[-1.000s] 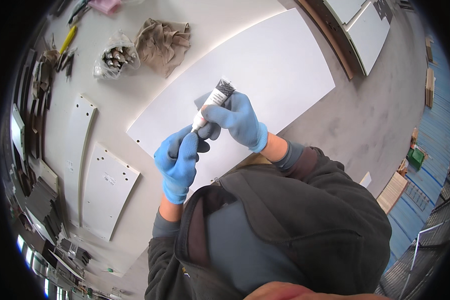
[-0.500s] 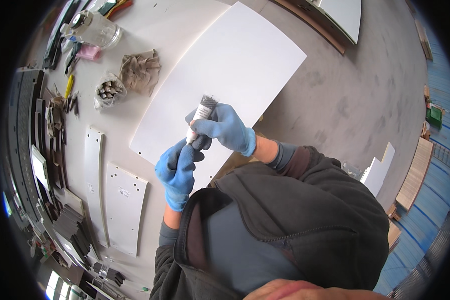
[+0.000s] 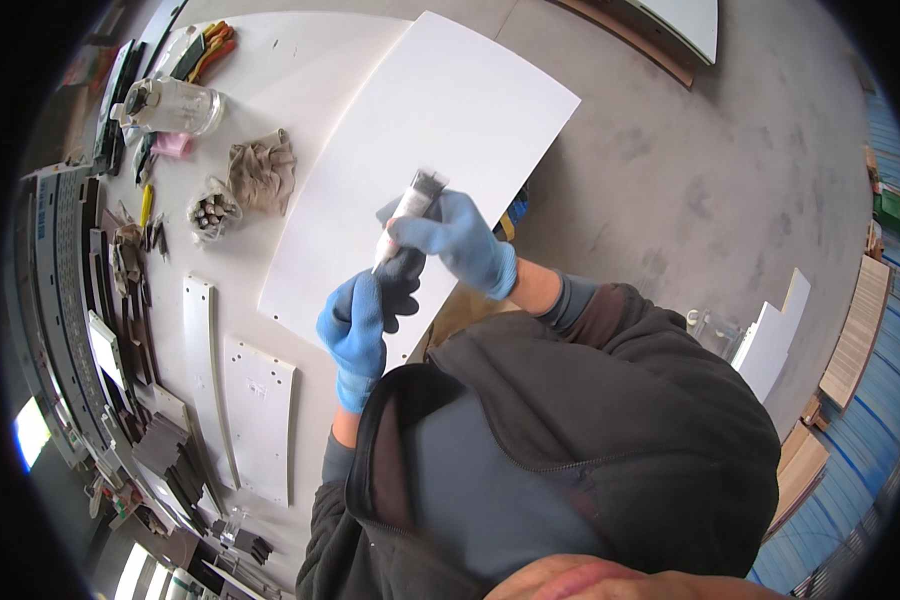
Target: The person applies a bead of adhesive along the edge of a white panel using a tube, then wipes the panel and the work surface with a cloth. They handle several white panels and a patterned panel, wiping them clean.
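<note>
A small white squeeze tube (image 3: 411, 203) with a dark crimped end is held slantwise over a large white panel (image 3: 450, 110). My right hand (image 3: 462, 245), in a blue glove with dark finger coating, grips the tube, thumb along its side. The narrow nozzle points down toward my left hand (image 3: 356, 325), gloved the same way. The left fingers are curled and drawn together just below the nozzle; whatever they may hold is too small to make out.
Left of the panel lie a crumpled brown cloth (image 3: 262, 172), a plastic bag of marker-like sticks (image 3: 213, 212), a clear bottle (image 3: 182, 106) and a yellow-handled tool (image 3: 147, 205). Two drilled white boards (image 3: 260, 420) lie nearer, beside stacked dark strips (image 3: 165, 445).
The tube and my right hand have shifted slightly up and right. My left hand has dropped a little, so the nozzle now shows more clearly apart from its fingertips.
</note>
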### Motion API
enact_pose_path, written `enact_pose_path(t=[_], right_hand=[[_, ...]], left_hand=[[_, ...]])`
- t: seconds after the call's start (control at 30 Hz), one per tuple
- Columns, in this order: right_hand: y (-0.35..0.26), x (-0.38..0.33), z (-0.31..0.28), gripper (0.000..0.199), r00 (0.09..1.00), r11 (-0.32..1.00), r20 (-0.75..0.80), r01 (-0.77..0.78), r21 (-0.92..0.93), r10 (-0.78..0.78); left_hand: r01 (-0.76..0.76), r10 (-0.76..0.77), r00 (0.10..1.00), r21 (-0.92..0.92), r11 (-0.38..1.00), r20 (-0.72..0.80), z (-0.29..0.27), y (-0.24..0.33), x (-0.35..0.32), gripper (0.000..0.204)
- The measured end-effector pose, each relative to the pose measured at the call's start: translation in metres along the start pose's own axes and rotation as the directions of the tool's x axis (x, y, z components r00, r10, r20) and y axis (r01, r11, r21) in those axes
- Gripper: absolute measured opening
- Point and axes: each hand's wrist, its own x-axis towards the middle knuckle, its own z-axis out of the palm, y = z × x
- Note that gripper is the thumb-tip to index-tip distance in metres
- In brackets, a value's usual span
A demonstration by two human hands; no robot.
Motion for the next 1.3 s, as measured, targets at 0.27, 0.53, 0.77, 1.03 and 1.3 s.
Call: enact_pose_path(t=[0.27, 0.53, 0.77, 1.03, 1.3], right_hand=[[-0.013, -0.008, -0.024, 0.023, 0.991, 0.982, -0.130, 0.026, 0.189, -0.001], [0.000, -0.005, -0.011, 0.026, 0.982, 0.990, -0.173, 0.100, 0.100, -0.082], [0.030, 0.014, 0.024, 0.029, 0.959, 0.982, -0.212, 0.185, -0.034, -0.188], [0.100, 0.077, 0.059, 0.030, 0.955, 0.953, -0.168, 0.206, -0.223, -0.246], [0.178, 0.161, 0.062, 0.031, 0.921, 0.887, -0.237, 0.190, -0.421, -0.309]], left_hand=[[-0.024, 0.023, 0.999, -0.021, 0.999, -0.027, 0.012, 0.006, 0.005, 0.035], [0.016, -0.016, 0.999, -0.005, 1.000, 0.041, -0.002, -0.008, 0.007, 0.032], [0.060, -0.059, 0.996, 0.016, 0.998, -0.066, -0.069, -0.049, 0.004, 0.030], [0.095, -0.057, 0.869, 0.052, 0.994, -0.492, -0.192, -0.153, 0.004, 0.031], [-0.089, 0.261, 0.788, 0.316, 0.945, -0.558, -0.252, -0.242, 0.006, 0.031]])
